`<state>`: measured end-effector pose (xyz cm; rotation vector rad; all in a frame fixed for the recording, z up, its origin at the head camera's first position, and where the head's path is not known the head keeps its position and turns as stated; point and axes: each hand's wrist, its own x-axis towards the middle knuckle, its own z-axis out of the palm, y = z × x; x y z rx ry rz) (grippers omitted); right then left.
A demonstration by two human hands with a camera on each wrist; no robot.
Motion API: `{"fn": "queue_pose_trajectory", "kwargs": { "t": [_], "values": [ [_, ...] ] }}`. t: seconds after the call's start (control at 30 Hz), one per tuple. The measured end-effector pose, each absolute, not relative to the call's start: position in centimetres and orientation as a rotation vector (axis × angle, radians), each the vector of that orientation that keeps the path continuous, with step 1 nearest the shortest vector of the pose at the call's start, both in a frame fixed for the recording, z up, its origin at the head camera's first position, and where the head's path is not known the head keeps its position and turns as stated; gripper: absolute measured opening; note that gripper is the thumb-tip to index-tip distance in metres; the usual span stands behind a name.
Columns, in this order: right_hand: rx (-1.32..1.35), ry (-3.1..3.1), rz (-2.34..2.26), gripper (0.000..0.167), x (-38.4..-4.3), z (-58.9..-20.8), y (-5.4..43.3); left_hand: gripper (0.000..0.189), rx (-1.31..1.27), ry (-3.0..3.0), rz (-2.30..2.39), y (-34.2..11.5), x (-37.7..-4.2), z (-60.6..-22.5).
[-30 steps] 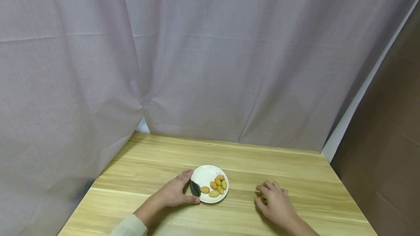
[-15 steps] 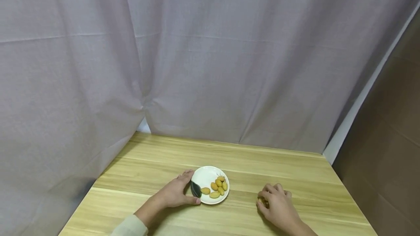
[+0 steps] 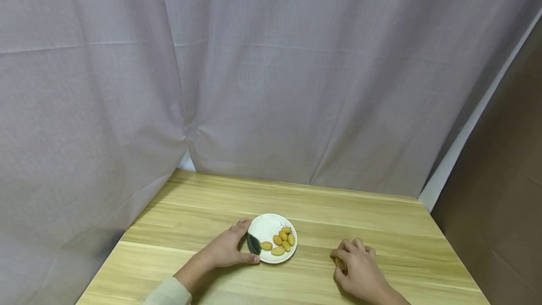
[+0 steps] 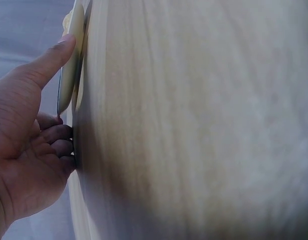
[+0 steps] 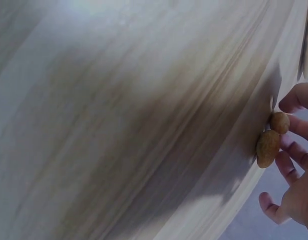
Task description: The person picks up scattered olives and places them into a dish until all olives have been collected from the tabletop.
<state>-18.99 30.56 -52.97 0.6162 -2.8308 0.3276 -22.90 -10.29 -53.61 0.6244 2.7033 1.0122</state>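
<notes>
In the head view: near the middle of a wood-grain counter (image 3: 203,201), a small round white plate (image 3: 265,228), with a dark green leaf motif (image 3: 253,244) on the left rim and fine dark lines (image 3: 284,224) by the far right edge. Lying on it, seven yellow-orange almond-shaped nuts (image 3: 277,251), mostly clustered to the right, with one out beside the leaf motif. At the plate's left side, the left hand (image 3: 224,247), thumb at the near rim, fingers reaching round the far-left edge, gripping the plate between them. On the left forearm, a pale sleeve (image 3: 169,292). Well apart to the plate's right, the right hand (image 3: 359,269), fingers curled around another nut (image 3: 340,264), partly hidden beneath them. Behind, a grey-mauve curtain (image 3: 271,107); at far right, a brown panel (image 3: 499,201).

In the left wrist view: plate edge-on, thumb against the rim, remaining fingers bent with tips down by the counter.

In the right wrist view: low at the counter, a larger nut (image 5: 268,148) and a smaller nut (image 5: 279,122), touching each other and gathered against the curled fingers. Cannot tell how firmly gripped.
</notes>
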Motion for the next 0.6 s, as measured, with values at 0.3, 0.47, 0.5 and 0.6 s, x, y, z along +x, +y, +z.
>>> {"fn": "queue_pose_trajectory", "kwargs": {
  "t": [0.3,0.47,0.5,0.6],
  "values": [
    [0.59,-2.845,0.305,0.024,-19.07,-52.83,30.67,0.125,0.622,2.709,1.009,-10.2,-22.84,-53.45],
    [0.583,-2.848,0.302,0.026,-19.09,-52.54,30.85,0.125,0.622,2.707,1.014,-10.18,-22.79,-53.36],
    [0.583,-2.849,0.302,0.026,-19.08,-52.47,30.87,0.125,0.623,2.708,1.014,-10.19,-22.79,-53.35],
    [0.585,-2.851,0.291,0.024,-19.05,-52.32,30.91,0.125,0.624,2.71,1.01,-10.2,-22.77,-53.36]
  ]
}}
